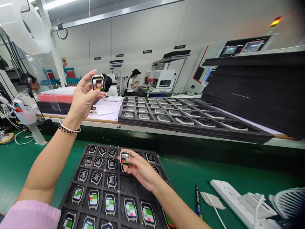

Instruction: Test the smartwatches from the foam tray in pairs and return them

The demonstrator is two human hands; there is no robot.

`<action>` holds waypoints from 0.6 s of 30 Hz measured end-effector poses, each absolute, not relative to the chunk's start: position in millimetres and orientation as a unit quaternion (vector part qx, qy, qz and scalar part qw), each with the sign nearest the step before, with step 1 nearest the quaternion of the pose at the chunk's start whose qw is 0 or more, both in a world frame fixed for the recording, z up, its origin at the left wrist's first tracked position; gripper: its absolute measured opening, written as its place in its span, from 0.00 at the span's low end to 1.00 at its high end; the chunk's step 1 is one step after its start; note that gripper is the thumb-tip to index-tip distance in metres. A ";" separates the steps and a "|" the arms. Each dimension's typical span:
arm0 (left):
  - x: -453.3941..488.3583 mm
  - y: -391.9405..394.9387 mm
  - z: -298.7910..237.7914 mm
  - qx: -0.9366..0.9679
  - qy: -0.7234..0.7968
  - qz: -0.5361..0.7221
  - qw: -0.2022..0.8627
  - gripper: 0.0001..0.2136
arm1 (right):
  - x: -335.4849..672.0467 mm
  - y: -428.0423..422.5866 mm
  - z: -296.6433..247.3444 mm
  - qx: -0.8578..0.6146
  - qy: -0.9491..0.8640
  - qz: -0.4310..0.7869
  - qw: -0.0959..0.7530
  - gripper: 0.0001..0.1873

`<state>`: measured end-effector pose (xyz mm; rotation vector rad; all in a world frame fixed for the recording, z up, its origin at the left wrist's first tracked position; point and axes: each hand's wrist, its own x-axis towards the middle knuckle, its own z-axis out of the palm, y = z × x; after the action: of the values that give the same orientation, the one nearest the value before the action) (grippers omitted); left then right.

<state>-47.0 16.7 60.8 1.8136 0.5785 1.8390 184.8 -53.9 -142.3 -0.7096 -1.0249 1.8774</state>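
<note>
My left hand point(83, 97) is raised over the shelf edge, its thumb and fingers closed round a smartwatch point(98, 83) without a strap. That watch's lit screen faces me and shows a picture with a green and red strip below. Lower down, my right hand point(140, 168) pinches a second smartwatch point(124, 158) above the black foam tray point(127, 183). Several strapless watches lie in the tray's compartments. Farther rows show white text on dark screens; nearer ones, such as this watch point(110, 204), show green, white and red blocks. My right hand and forearm hide part of the tray.
On the raised shelf lies another foam tray point(171, 122) of watches, beside stacked black foam point(247, 92). A power strip point(231, 194), a pen point(198, 202) and a small fan point(289, 203) are at right on the green bench. Co-workers sit beyond the shelf.
</note>
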 end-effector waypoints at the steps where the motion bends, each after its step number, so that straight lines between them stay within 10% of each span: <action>1: -47.0 15.8 62.6 0.667 0.212 0.673 0.240 0.29 | 184.7 -54.4 -141.9 -0.283 -0.412 0.752 0.429 0.29; 18: -29.1 -46.2 -75.0 0.561 0.378 0.567 0.470 0.31 | 186.3 -54.7 -141.1 -0.268 -0.429 0.742 0.439 0.26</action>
<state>-29.1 -46.2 -75.0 1.3755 0.9259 1.3888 186.3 -54.7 -141.1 -0.6660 -1.0661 1.8440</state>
